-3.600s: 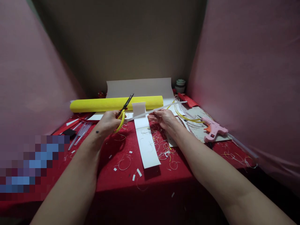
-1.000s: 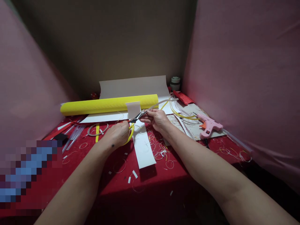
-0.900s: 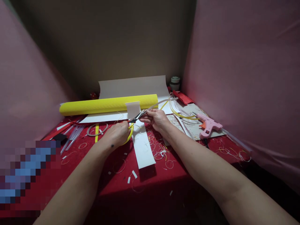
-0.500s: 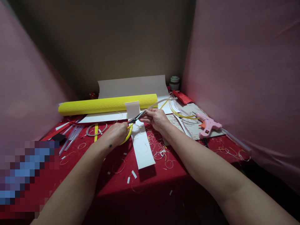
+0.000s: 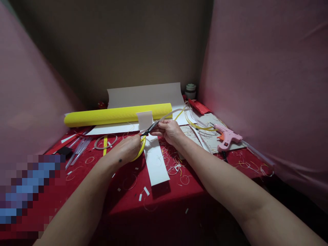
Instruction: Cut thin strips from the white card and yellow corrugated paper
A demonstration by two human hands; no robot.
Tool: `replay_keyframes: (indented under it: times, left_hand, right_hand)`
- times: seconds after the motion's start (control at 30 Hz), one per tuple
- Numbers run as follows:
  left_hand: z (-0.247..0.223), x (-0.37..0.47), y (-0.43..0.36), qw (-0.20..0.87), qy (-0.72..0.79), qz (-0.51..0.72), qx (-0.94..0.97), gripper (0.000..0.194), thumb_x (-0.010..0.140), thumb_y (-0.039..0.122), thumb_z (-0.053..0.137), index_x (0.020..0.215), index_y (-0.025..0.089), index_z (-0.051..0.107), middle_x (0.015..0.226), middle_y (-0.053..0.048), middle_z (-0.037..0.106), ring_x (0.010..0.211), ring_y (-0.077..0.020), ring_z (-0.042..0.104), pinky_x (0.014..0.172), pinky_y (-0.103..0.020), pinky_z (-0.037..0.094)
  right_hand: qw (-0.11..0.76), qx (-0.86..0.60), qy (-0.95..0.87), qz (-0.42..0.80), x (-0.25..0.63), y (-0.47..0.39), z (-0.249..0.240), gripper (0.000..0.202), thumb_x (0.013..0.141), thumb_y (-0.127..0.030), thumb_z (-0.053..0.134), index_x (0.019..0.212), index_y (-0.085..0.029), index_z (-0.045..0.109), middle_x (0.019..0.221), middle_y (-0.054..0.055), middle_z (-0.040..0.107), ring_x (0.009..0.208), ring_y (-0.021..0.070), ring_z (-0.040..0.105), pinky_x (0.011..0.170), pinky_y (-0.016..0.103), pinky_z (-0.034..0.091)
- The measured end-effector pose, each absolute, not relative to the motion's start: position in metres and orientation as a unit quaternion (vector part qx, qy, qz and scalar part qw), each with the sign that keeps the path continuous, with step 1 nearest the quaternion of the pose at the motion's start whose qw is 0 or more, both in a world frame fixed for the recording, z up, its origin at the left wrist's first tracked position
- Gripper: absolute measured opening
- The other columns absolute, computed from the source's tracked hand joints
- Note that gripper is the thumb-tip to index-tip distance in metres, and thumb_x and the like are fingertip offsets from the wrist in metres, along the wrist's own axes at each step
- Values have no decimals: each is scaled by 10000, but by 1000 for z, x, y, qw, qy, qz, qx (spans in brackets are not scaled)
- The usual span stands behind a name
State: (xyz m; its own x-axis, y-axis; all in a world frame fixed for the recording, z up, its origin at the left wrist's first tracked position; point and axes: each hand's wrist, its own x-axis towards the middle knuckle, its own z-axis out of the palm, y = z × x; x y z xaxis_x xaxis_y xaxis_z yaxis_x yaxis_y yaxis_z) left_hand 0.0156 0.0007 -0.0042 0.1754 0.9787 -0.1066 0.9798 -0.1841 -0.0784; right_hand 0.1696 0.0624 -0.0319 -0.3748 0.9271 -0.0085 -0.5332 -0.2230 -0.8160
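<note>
Yellow-handled scissors [image 5: 141, 150] are in my left hand [image 5: 130, 147], their dark blades pointing up and to the right. My right hand [image 5: 170, 131] pinches a thin pale strip [image 5: 172, 112] that curves away to the right, and the blades reach this strip by the fingertips. Below both hands lies a long white paper piece [image 5: 156, 167]. Its upper part stands in front of a yellow corrugated roll [image 5: 115, 115]. Whether the blades are closed on the strip is too small to tell.
A pink glue gun [image 5: 229, 137] lies on a grey board [image 5: 237, 147] at the right. The red cloth [image 5: 123, 198] carries thin curly offcuts and clear sticks [image 5: 80, 148]. Behind the roll is a large white sheet [image 5: 146, 94], with a lidded jar [image 5: 190, 91] beside it.
The scissors and my right fingertips have shifted very slightly. The free end of the pale strip has dropped a little and moved left.
</note>
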Motion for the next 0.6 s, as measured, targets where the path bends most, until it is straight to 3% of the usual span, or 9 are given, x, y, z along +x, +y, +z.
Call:
replay_keyframes:
  times: [0.33, 0.6]
  left_hand:
    - [0, 13, 3, 19, 641, -71, 764, 342, 817, 397, 329, 763, 170, 580, 734, -132, 645, 637, -211, 583, 529, -286, 310]
    - [0, 12, 1, 20, 636, -73, 768, 328, 819, 393, 304, 739, 183, 544, 729, -111, 636, 591, -166, 547, 513, -270, 278]
  right_hand:
    - [484, -267, -396, 733, 171, 64, -32, 130, 786, -78, 459, 685, -128, 524, 650, 90, 660, 592, 149, 645, 609, 291, 551]
    - [547, -287, -358, 700, 176, 66, -26, 120, 805, -128, 461, 694, -153, 499, 536, 25, 599, 532, 135, 622, 588, 283, 546]
